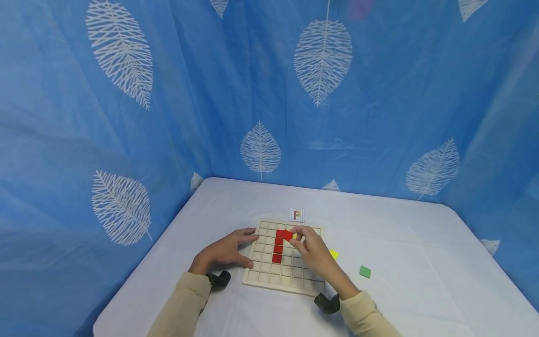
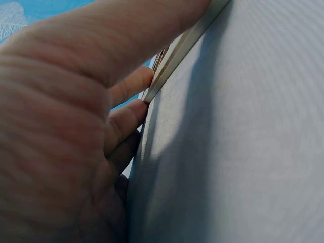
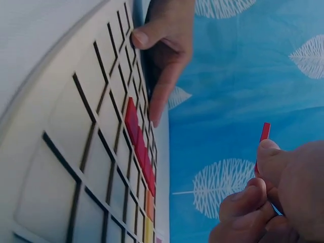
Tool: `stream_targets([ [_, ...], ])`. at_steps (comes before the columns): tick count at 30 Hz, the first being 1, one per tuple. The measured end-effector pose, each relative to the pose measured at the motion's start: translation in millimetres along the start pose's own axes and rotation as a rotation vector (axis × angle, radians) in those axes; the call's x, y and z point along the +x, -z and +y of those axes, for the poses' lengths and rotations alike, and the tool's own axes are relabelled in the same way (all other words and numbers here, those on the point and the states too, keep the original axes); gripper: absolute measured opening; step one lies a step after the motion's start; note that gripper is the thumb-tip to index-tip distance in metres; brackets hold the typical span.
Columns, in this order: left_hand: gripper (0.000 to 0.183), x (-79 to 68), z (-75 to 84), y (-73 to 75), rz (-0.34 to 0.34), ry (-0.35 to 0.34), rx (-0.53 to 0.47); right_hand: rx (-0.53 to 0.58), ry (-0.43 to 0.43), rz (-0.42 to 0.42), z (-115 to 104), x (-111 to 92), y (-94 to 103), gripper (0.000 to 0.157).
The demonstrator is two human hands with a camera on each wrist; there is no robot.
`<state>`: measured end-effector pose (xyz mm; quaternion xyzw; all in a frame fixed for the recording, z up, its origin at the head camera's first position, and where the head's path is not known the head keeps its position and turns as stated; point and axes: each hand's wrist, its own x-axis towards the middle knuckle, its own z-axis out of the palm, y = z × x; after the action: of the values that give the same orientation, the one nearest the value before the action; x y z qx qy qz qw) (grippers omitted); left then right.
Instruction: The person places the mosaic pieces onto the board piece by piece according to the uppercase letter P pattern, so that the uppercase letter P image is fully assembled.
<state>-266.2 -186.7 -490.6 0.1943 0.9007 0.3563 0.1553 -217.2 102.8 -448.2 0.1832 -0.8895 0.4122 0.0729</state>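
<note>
A wooden grid board (image 1: pixel 275 286) lies on the table, with a column of several red tiles (image 1: pixel 277 258) set in its cells. My right hand (image 1: pixel 315 250) pinches another red tile (image 1: pixel 287 235) between thumb and fingertips, raised above the board in the right wrist view. Behind those fingertips a bit of yellow (image 1: pixel 294 236) shows on the board, mostly hidden. The left hand (image 1: pixel 227 248) rests at the board's left edge, fingers spread and thumb touching the rim. In the left wrist view, its fingertips (image 2: pixel 139 107) touch the board's side.
Beyond the board's far edge lies a small card (image 1: pixel 296 215) printed with a coloured grid pattern. A yellow tile (image 1: pixel 334 253) sits just right of the board, and a green tile (image 1: pixel 365 271) farther right on the white tablecloth (image 1: pixel 421 262). Blue curtains (image 1: pixel 370 131) surround the table.
</note>
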Motion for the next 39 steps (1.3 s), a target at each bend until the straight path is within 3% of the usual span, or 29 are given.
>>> stream_targets([
  [5,0.094,-3.3,-0.2,1.5,0.002,0.011,0.001,-0.013,0.031,-0.034,-1.0,-3.2,-10.6,0.03],
  [12,0.094,-2.6,0.0,0.3,0.004,0.008,0.007,-0.043,-0.003,-0.084,-2.8,-7.8,-18.9,0.024],
  [16,0.093,-1.1,-1.0,-1.0,0.001,0.002,0.014,-0.038,0.022,-0.156,-1.5,-10.7,-22.3,0.022],
  [21,0.091,-0.4,-0.2,-1.0,-0.007,-0.006,0.026,-0.026,-0.013,-0.238,-1.1,-15.7,-23.5,0.022],
  [29,0.092,-1.8,3.1,0.4,-0.005,0.016,0.005,-0.146,0.023,-0.269,-2.9,-19.6,-25.8,0.016],
  [39,0.092,-1.9,5.4,1.6,-0.007,-0.006,0.008,-0.165,0.016,-0.308,-4.6,-22.3,-25.8,0.014],
])
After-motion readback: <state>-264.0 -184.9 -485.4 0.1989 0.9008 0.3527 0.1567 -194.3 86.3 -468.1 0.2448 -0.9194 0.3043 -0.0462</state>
